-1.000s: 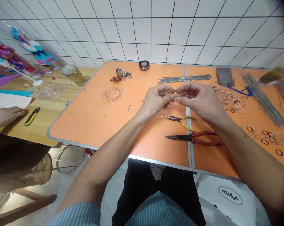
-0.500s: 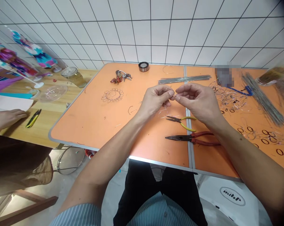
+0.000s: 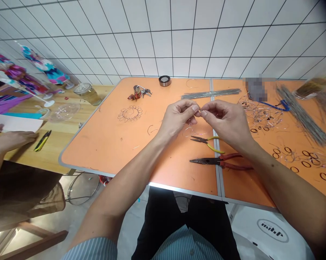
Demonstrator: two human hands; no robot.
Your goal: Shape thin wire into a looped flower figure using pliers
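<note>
Thin wire (image 3: 189, 127) shows at the fingertips of my left hand (image 3: 179, 115), which is closed in a pinch on it. My right hand (image 3: 223, 117) meets it there, thumb and forefinger pressed together on the same wire; the exact spot they grip is mostly hidden by the fingers. Below the hands lie small pliers with yellow handles (image 3: 214, 148) and, nearer me, long-nose pliers with red handles (image 3: 206, 161), both with jaws pointing left. A looped wire ring shaped like a flower (image 3: 119, 116) rests flat on the orange table (image 3: 98, 144) to the left.
Keys (image 3: 145, 92) and a tape roll (image 3: 164, 80) lie at the back. Straight wire bundles (image 3: 211, 94) and tangled wire (image 3: 265, 113) spread to the right, with several dark rings (image 3: 324, 176). At left, another person's hand (image 3: 19, 139) is near a yellow cutter (image 3: 42, 141).
My hands keep their pinch, with the right fingertips shifted slightly closer to the left ones. The whole view has tilted a little. The other person's second hand shows more.
</note>
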